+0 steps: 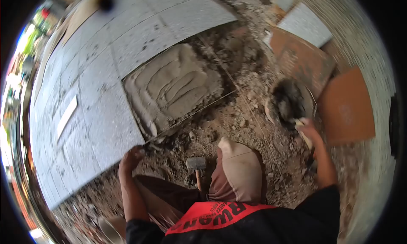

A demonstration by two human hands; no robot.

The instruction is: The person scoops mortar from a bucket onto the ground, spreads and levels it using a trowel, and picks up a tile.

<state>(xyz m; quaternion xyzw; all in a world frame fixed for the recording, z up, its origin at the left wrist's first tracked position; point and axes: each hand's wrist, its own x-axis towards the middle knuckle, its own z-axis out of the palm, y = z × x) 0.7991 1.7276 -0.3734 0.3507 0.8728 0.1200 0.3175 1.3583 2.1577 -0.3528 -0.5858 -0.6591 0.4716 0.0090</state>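
Observation:
My right hand (310, 131) is closed round a pale-handled tool (300, 123) at the near rim of a bucket (269, 110). The tool's head is hard to make out in the dark grey mortar (288, 102) inside. My left hand (132, 158) is beside the edge of the laid grey tiles (97, 138), fingers loosely bent, with nothing seen in them. Ahead lies a square bed of wet mortar (178, 85) with curved ridges, against the tiles. A rubber mallet (196, 163) rests on the soil in front of me, its head beside my knee.
Strings (258, 123) cross above the rubble (241, 129) and meet by the mortar bed's right corner. Brown-backed tiles (347, 108) and a grey tile (306, 24) lean along the right wall. A white strip (67, 117) lies on the laid tiles. A pale container (112, 227) sits at lower left.

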